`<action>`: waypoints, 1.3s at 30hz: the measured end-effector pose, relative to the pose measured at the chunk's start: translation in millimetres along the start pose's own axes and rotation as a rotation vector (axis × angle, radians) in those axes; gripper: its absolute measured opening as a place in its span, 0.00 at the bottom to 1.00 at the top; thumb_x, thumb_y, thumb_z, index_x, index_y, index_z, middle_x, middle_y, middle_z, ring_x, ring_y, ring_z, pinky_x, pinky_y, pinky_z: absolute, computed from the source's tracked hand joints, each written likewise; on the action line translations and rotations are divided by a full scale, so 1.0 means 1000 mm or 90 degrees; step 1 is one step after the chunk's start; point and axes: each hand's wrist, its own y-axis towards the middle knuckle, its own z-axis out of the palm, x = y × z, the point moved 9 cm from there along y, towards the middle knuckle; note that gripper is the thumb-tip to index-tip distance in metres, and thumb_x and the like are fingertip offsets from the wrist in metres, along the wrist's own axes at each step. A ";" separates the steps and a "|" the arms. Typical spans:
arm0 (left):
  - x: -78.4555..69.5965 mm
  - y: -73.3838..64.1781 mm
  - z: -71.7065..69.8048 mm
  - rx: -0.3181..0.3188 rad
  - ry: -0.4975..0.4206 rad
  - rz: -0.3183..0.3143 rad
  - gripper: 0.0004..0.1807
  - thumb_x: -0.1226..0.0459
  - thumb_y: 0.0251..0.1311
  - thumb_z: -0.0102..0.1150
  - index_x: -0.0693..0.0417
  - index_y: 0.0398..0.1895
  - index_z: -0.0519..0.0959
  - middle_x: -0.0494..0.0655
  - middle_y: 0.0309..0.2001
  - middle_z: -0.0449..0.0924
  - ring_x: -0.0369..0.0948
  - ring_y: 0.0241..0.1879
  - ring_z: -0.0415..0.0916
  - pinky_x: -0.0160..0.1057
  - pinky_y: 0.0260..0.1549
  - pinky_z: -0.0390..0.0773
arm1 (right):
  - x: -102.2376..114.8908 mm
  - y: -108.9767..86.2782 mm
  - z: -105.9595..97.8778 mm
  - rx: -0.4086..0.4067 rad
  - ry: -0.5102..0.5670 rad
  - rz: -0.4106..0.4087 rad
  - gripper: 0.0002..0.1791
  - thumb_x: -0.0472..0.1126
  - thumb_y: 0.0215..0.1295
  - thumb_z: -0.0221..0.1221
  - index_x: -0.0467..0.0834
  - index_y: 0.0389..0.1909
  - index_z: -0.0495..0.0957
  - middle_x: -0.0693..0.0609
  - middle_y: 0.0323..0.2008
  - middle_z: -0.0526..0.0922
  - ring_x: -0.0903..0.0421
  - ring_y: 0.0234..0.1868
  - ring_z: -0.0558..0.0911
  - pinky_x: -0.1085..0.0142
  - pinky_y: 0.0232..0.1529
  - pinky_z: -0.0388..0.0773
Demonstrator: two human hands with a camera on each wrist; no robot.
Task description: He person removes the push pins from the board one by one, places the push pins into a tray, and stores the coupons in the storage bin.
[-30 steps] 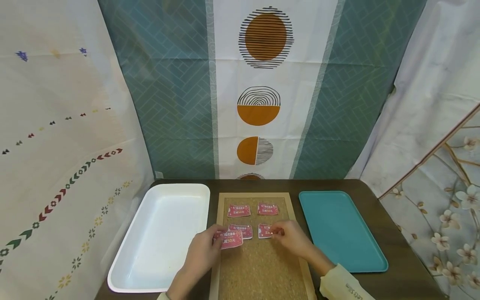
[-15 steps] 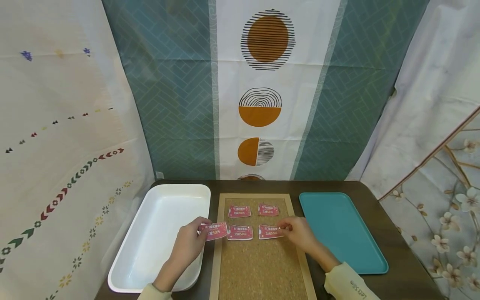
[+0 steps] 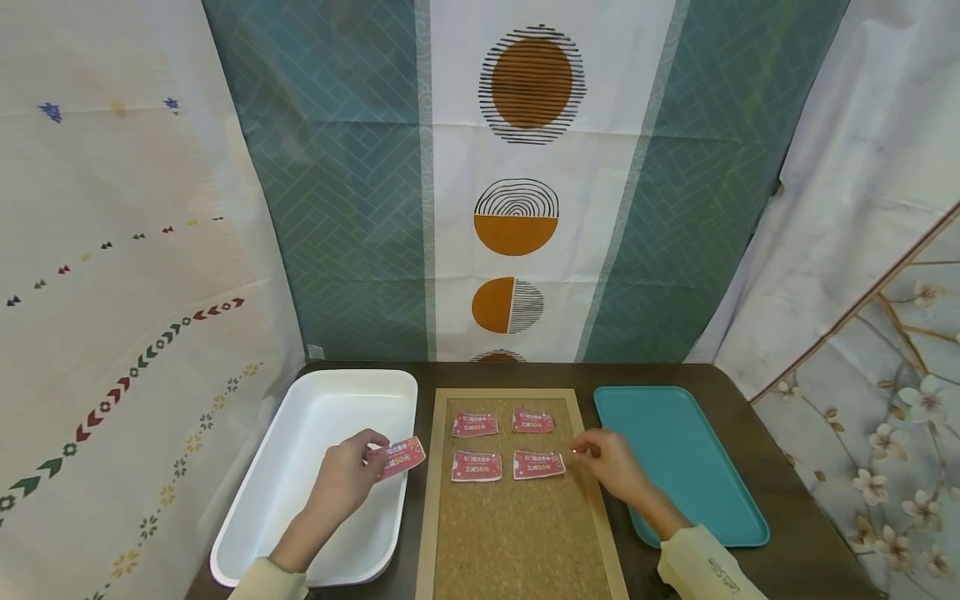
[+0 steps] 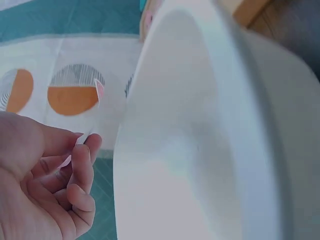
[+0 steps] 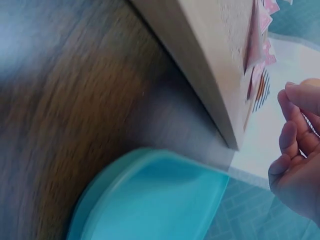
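Plainly, the left hand (image 3: 347,475) pinches a pink coupon (image 3: 401,457) that juts rightward from its fingertips, above the white tray (image 3: 288,467). The right hand's (image 3: 611,467) curled fingertips sit just right of the lower-right coupon (image 3: 538,465); whether they hold anything, I cannot tell.

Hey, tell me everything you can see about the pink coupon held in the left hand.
The pink coupon looks like thin paper: a small rectangle with pale edges, white lettering and a yellowish "50". It tilts, its right end higher in the head view, where it overlaps the right edge of the white tray. The left hand pinches its left end, hiding part of the print; nothing else visibly touches it.
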 end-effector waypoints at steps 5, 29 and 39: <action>0.014 0.004 -0.007 0.018 -0.001 -0.023 0.10 0.68 0.66 0.67 0.58 0.49 0.85 0.46 0.29 0.84 0.38 0.24 0.77 0.37 0.22 0.75 | -0.011 -0.003 -0.007 -0.006 0.020 0.009 0.06 0.27 0.63 0.70 0.37 0.40 0.88 0.48 0.37 0.90 0.53 0.38 0.87 0.63 0.40 0.85; 0.063 0.020 -0.004 0.152 0.053 -0.120 0.06 0.65 0.64 0.70 0.57 0.38 0.83 0.48 0.32 0.82 0.44 0.32 0.77 0.40 0.29 0.79 | -0.076 -0.013 -0.041 -0.047 -0.059 0.061 0.03 0.30 0.60 0.72 0.38 0.35 0.88 0.49 0.33 0.91 0.52 0.36 0.86 0.59 0.39 0.81; 0.070 0.017 0.012 0.204 0.085 -0.135 0.07 0.65 0.61 0.72 0.56 0.35 0.82 0.48 0.32 0.81 0.44 0.32 0.77 0.40 0.29 0.78 | -0.091 -0.024 -0.041 -0.023 -0.080 0.098 0.03 0.31 0.59 0.73 0.40 0.32 0.88 0.49 0.32 0.91 0.49 0.37 0.87 0.57 0.39 0.81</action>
